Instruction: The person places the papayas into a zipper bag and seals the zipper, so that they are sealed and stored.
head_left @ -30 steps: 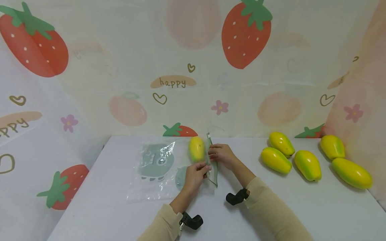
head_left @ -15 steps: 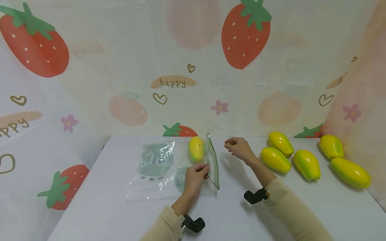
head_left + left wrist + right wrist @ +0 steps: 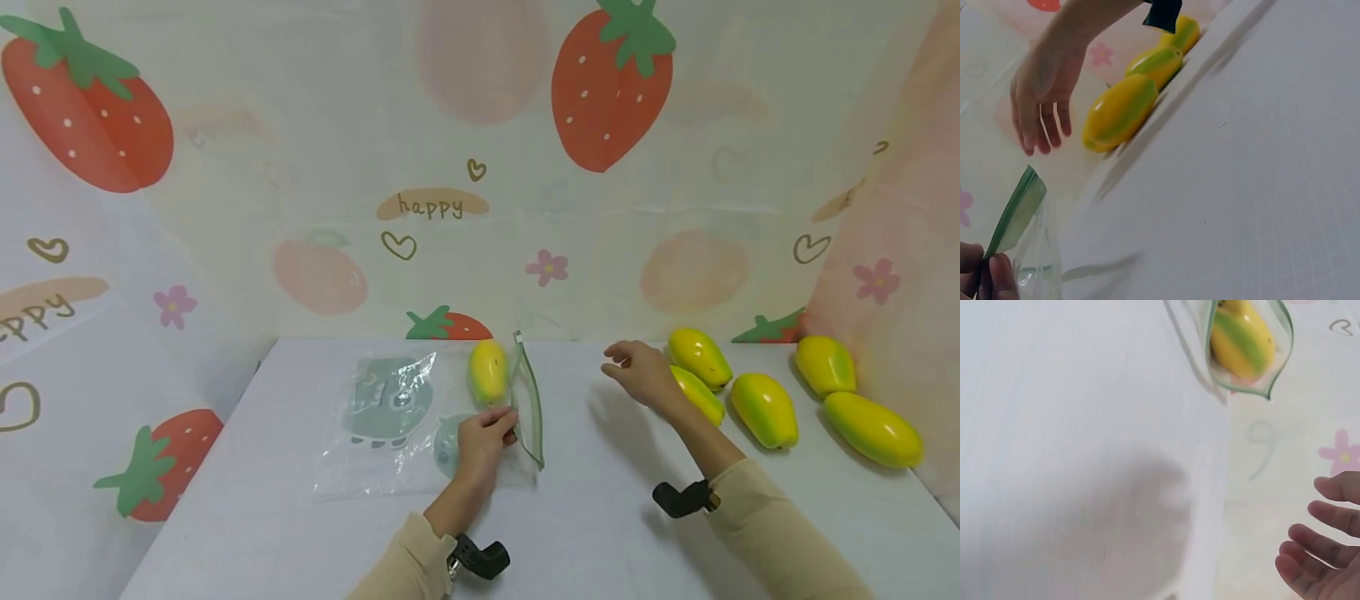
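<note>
A clear zip bag (image 3: 390,479) with grey-green cartoon prints lies flat on the table, its green-edged mouth (image 3: 1291,337) spread open to the right. One yellow-green papaya (image 3: 489,372) is inside it, close to the mouth; the right wrist view shows this papaya (image 3: 1242,339) through the opening. My left hand (image 3: 482,442) pinches the near edge of the mouth between thumb and fingers. In the air right of the bag, my right hand (image 3: 640,372) holds nothing, its fingers loosely bent. It partly covers a papaya (image 3: 697,396) behind it.
Several more papayas stand on the right of the table, among them one papaya (image 3: 765,411) nearer the front and another papaya (image 3: 873,430) by the right wall. A strawberry-print cloth (image 3: 487,275) backs the white table (image 3: 247,533).
My right hand has let go of the bag's mouth and moved right toward the papayas. The mouth now gapes wider. My left hand keeps its grip almost in place.
</note>
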Motion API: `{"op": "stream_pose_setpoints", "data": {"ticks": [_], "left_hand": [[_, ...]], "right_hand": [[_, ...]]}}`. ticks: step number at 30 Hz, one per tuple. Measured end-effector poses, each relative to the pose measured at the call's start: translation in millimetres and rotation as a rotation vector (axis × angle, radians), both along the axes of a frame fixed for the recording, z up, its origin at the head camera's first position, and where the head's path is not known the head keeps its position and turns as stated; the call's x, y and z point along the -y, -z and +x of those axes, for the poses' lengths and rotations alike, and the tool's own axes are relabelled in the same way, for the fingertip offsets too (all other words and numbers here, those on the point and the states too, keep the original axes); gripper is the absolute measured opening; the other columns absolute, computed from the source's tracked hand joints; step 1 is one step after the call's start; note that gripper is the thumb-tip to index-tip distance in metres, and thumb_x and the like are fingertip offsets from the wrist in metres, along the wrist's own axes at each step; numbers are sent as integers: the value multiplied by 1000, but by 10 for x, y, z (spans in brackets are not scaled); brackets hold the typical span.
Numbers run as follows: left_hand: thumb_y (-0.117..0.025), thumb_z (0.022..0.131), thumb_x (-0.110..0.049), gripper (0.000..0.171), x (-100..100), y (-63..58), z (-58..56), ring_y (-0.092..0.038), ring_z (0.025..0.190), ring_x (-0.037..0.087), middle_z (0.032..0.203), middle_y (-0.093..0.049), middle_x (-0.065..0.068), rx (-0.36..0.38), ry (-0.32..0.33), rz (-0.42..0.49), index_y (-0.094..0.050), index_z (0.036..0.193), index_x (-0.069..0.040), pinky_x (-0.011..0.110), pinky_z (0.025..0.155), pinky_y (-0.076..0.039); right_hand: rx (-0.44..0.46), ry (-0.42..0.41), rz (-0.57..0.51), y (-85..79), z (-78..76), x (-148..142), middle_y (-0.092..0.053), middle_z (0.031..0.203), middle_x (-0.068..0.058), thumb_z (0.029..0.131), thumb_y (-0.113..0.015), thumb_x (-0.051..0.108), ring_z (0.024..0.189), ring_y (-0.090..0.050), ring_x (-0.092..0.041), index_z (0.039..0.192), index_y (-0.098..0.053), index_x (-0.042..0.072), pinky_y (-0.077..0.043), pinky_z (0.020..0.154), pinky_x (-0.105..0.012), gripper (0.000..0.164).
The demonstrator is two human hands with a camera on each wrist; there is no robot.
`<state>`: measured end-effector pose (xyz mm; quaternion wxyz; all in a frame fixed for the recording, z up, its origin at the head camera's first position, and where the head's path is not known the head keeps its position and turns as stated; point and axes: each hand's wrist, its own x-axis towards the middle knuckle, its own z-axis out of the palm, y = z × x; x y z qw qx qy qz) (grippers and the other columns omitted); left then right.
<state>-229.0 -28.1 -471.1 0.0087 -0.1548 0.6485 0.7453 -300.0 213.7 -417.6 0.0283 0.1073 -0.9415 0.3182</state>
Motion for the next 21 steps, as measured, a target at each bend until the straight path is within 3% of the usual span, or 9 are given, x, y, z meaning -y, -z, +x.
{"op": "stream_pose_setpoints", "data": {"ticks": [5,13,21], "left_hand": [[-69,89,-7,24,13,10,-9,-58,63,6,81,-66,0,5,0,20,-69,107,8,17,63,-53],[-69,88,-6,23,28,8,23,-59,65,7,82,-66,1,7,-15,50,-69,107,8,18,63,-54],[-69,85,-2,23,-1,7,13,-60,66,7,90,-70,7,-20,-2,4,-69,106,8,18,64,-54]], "right_hand": [[-13,3,55,-25,52,-167,-59,118,-28,94,-61,18,110,-55,-42,121,-61,-6,-48,95,-53,36],[-66,28,155,-52,84,-358,-60,115,-28,92,-64,19,105,-56,-43,118,-62,-6,-48,91,-54,36],[-83,42,232,-82,179,-535,-59,119,-32,90,-65,20,108,-54,-46,120,-60,-8,-45,93,-59,41]]}}
